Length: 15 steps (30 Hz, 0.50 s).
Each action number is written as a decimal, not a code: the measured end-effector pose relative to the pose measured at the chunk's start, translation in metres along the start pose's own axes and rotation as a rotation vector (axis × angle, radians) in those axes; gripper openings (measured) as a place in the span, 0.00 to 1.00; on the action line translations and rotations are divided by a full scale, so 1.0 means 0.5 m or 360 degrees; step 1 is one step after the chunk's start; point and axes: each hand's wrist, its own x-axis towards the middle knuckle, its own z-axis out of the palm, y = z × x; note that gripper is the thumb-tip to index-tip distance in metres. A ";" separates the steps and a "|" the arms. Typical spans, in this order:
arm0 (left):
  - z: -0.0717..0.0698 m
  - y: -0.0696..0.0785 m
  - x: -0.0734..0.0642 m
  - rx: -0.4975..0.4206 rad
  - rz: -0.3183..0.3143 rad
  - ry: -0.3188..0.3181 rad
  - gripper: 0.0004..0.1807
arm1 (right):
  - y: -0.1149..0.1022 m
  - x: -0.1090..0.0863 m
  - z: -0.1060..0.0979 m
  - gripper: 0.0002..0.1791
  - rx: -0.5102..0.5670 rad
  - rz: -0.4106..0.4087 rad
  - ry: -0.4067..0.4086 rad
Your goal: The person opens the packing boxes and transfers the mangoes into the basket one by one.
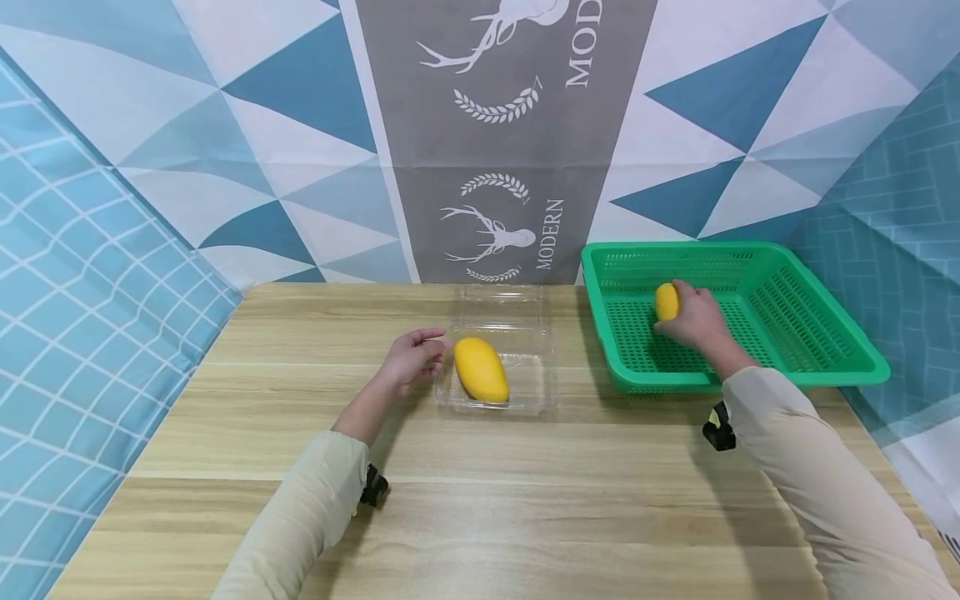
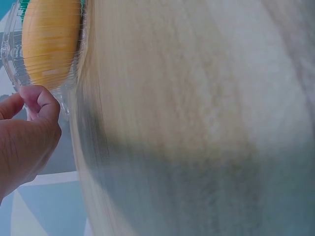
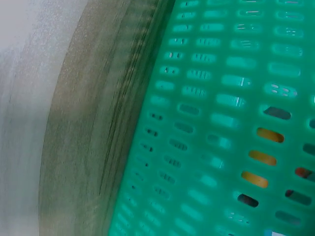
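A yellow mango [image 1: 481,370] lies in a clear plastic clamshell box [image 1: 531,383], whose lid [image 1: 498,310] is laid back. My left hand [image 1: 412,358] is at the box's left side, fingers loosely bent; in the left wrist view the fingertips are by its clear wall, and I cannot tell how firmly they touch. On the right, my right hand [image 1: 693,317] holds another yellow mango [image 1: 667,302] between thumb and fingers, inside the green basket [image 1: 615,358]. In the right wrist view the basket wall [image 3: 197,103] hides most of that hand, and yellow shows through its slots.
A wooden table [image 1: 480,517] carries the box and basket. Patterned cloth [image 1: 300,125] hangs behind, with blue tile-pattern cloth [image 1: 75,317] at the left. The basket's raised rim stands around the right hand, and its near wall lies under the right wrist.
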 end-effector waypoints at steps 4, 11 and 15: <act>0.000 0.001 -0.001 0.0006 -0.0007 0.0010 0.23 | 0.002 -0.001 -0.004 0.47 0.0012 -0.0004 -0.0030; 0.001 -0.001 0.002 0.0019 -0.0021 0.0020 0.23 | 0.007 -0.002 -0.011 0.47 0.0028 -0.0010 -0.0057; 0.000 -0.001 0.002 0.0011 -0.0021 0.0028 0.23 | 0.007 -0.003 -0.013 0.47 0.0036 -0.0005 -0.0066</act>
